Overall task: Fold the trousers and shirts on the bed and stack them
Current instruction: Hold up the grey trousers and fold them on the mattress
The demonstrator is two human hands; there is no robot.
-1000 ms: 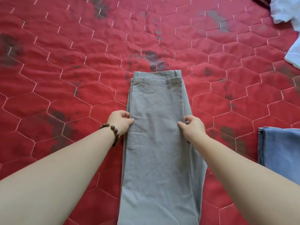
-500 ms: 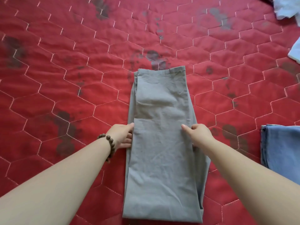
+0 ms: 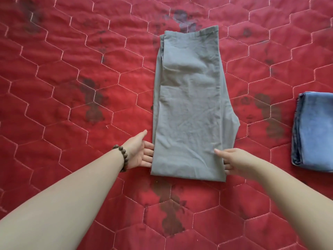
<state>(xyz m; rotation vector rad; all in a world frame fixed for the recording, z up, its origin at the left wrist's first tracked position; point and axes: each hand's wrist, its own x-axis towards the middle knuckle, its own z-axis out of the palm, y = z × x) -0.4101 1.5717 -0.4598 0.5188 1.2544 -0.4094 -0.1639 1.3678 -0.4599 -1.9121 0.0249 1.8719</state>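
Grey trousers (image 3: 189, 105) lie folded in a long strip on the red quilted bed, waistband at the far end, folded edge near me. My left hand (image 3: 139, 153), with a bead bracelet on the wrist, lies palm up at the strip's near left edge, its fingertips slipped under the cloth. My right hand (image 3: 234, 162) is at the near right edge, index finger straight on top of the cloth and the other fingers tucked under the edge. Neither hand lifts the cloth off the bed.
A folded blue denim garment (image 3: 315, 132) lies on the bed at the right edge of view. The red quilt (image 3: 72, 87) with dark blotches spreads all around the trousers.
Both hands slid along the trousers' sides toward me, to the near folded end. The view shifted, so the white clothes at the far right are out of sight.
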